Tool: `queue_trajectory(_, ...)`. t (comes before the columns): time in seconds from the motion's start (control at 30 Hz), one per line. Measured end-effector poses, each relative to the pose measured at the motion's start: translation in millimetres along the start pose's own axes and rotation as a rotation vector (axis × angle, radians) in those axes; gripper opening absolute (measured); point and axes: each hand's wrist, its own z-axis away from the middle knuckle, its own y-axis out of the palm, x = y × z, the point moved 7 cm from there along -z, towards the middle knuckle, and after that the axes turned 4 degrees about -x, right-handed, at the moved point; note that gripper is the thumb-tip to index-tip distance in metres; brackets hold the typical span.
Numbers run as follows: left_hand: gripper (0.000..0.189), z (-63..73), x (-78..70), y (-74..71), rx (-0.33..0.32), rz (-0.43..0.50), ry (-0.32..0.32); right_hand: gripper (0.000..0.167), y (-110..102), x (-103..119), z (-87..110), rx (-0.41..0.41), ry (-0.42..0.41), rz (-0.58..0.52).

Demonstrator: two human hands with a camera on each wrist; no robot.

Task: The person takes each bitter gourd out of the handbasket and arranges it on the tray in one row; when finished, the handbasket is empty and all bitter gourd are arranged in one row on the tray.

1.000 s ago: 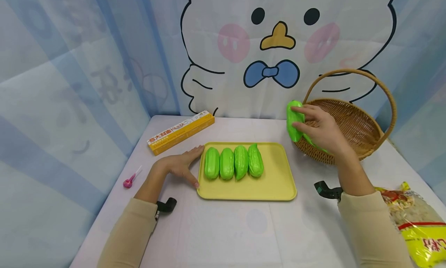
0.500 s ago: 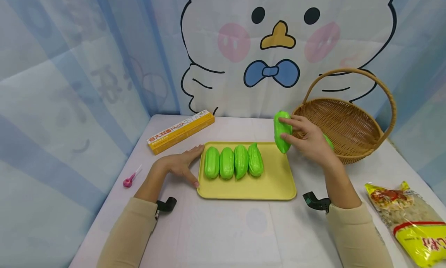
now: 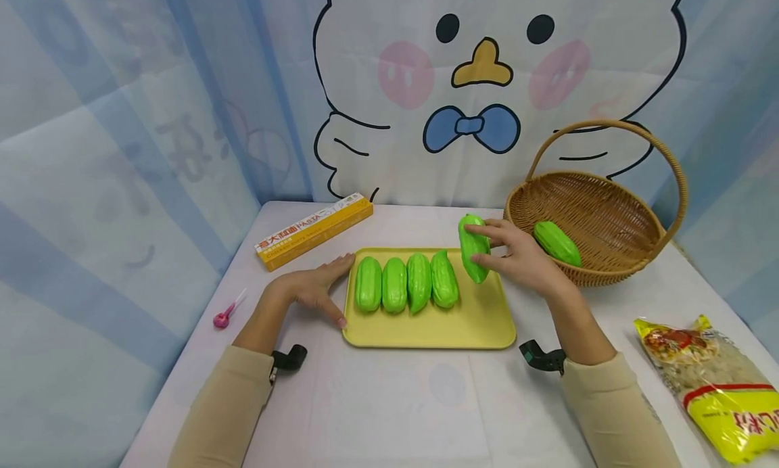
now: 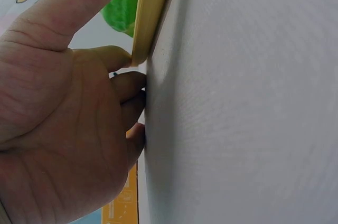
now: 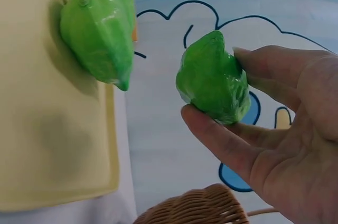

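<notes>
My right hand (image 3: 512,253) pinches a glossy green gourd (image 3: 473,249) with ridged skin between thumb and fingers. It hangs upright over the right part of the yellow tray (image 3: 481,326). In the right wrist view the same gourd (image 5: 214,78) shows end-on, above the tray surface. Several matching gourds (image 3: 393,285) lie side by side on the tray's left half. My left hand (image 3: 316,289) rests spread at the tray's left edge, thumb and fingertips touching the rim. One more gourd (image 3: 556,243) lies in the wicker basket (image 3: 615,218) at the right.
A yellow pasta box (image 3: 314,231) lies slanted behind my left hand. Near the table's left edge is a pink lollipop (image 3: 222,318). A clear and yellow food bag (image 3: 709,387) lies beyond my right forearm. A printed curtain (image 3: 402,143) hangs behind the table.
My right hand has carried the gourd from the basket's rim leftward and nearer, over the tray. The gourd inside the basket has come into plain view. The left hand has stayed put.
</notes>
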Motion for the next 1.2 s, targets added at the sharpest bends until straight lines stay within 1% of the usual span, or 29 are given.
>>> queue_trajectory(0.23,0.150,0.1,-0.2,-0.2,-0.001,0.006,-0.003,0.056,17.1,-17.1,-1.0,0.076,0.065,0.021)
queue_trajectory(0.47,0.150,0.0,-0.3,-0.3,0.000,-0.001,-0.007,0.056,26.2,-30.9,-1.2,0.124,0.116,0.037)
queue_trajectory(0.8,0.150,0.0,0.1,0.1,-0.003,0.003,-0.011,0.056,35.4,-36.1,-2.5,0.195,0.097,0.059)
queue_trajectory(1.03,0.150,0.5,-0.2,0.2,-0.003,0.005,-0.013,0.055,43.7,-40.7,-3.8,0.258,0.073,0.045)
queue_trajectory(1.2,0.150,0.3,-0.4,-0.2,-0.004,0.005,-0.005,0.056,46.7,-42.9,-4.2,0.270,0.091,0.062)
